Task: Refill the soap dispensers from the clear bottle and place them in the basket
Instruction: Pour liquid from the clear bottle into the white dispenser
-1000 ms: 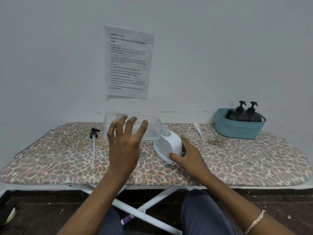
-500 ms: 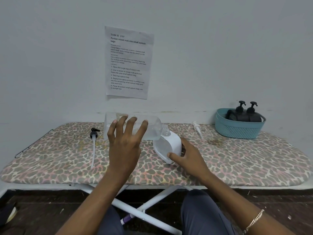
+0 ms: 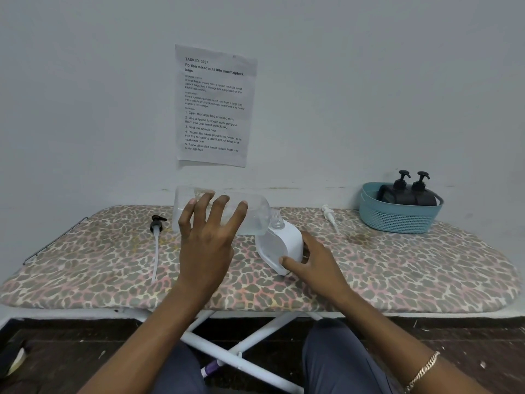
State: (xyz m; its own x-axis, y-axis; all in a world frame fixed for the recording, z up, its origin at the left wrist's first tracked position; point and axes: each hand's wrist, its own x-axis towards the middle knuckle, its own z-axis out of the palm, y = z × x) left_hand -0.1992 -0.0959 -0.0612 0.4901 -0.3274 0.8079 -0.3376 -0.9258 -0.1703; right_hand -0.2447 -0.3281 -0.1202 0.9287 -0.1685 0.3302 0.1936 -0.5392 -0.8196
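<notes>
My left hand holds the clear bottle on its side above the ironing board, fingers spread over it, its neck tipped into the top of a white soap dispenser. My right hand grips that white dispenser, which leans to the left on the board. A teal basket at the far right holds two black pump dispensers. A black pump head with a white tube lies at the left. A white pump head lies right of the white dispenser.
The ironing board has a leopard-print cover and stands against a grey wall. A printed sheet hangs on the wall above. White legs cross below the board over a dark floor. My knees sit under the front edge.
</notes>
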